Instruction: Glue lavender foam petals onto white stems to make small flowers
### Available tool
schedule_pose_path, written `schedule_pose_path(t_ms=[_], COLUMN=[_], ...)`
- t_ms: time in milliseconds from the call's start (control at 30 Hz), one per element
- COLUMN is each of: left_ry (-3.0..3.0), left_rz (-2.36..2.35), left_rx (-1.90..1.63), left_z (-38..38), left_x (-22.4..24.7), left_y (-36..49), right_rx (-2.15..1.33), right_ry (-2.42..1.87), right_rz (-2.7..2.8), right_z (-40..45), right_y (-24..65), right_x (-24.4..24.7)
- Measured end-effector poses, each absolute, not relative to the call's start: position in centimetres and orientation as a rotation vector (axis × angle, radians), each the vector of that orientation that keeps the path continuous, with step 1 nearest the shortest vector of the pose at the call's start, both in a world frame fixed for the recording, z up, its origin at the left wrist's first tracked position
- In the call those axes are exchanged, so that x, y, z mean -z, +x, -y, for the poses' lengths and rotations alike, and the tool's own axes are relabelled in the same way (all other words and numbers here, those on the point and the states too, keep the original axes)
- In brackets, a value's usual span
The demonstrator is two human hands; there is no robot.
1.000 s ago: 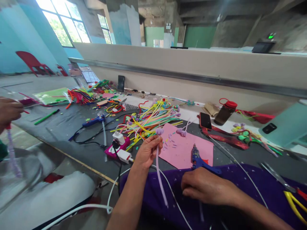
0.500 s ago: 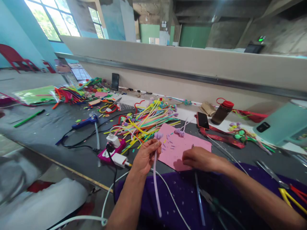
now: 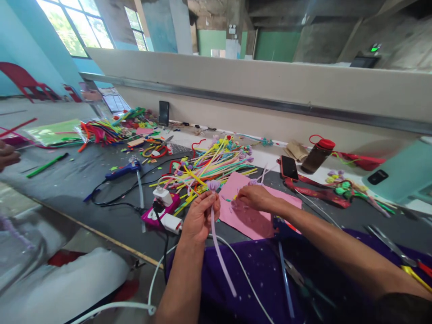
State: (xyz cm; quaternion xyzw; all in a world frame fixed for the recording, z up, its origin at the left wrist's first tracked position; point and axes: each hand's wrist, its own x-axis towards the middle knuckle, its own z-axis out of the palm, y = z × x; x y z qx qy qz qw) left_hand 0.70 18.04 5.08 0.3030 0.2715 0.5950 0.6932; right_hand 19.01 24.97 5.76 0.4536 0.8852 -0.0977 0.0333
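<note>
My left hand (image 3: 201, 215) pinches a lilac pipe-cleaner flower (image 3: 213, 185) just under its head, and the pale lilac stem (image 3: 221, 256) hangs down over the purple cloth on my lap. To its right, my right hand (image 3: 254, 197) is over the pink sheet (image 3: 258, 227), its fingers bent down near small cut pieces (image 3: 228, 200). Whether those fingertips grip anything is hidden. Behind that hand, another lilac flower lies partly covered at the sheet's far edge.
Left of my hands are a magenta power strip (image 3: 173, 204) with cables and a blue glue gun (image 3: 123, 171). Colourful stems (image 3: 219, 164) lie behind; a phone (image 3: 289, 168), bottle (image 3: 318, 155) and scissors (image 3: 391, 246) are rightward. Another person's hand (image 3: 8, 155) is far left.
My right hand has moved left and forward over the pink sheet, to the small pieces. My left hand has shifted slightly left with the flower. Another person's hand has appeared at the far left.
</note>
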Motion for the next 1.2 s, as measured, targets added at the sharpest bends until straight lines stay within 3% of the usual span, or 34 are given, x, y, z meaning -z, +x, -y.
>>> schedule_pose_path(t_ms=[400,667,800,900,1200], left_ry=[0.663,0.66,0.655,0.666,0.723], left_rz=[-0.642,-0.674,-0.707,-0.734,-0.86], left_rx=[-1.318,-1.229,-1.144,-1.073,-1.024], left_z=[-18.1,-17.8,-17.9,-17.7,-17.0], left_x=[-4.9,-4.4,-4.1,-4.0,-3.9], left_y=[1.3,1.8,2.5,3.3,5.4], right_rx=[0.306,0.443,0.667,1.075,1.637], right_ry=[1.427,1.555,1.544,1.622,1.782], right_rz=[-2.703,-2.911,-2.969,-3.065,-3.06], right_z=[-27.2,-24.7,-19.3,-16.2,-16.9], right_y=[12.1,17.6,21.9,23.3,22.1], right_x=[-3.6,-7.4,-8.4,-8.5,-6.2])
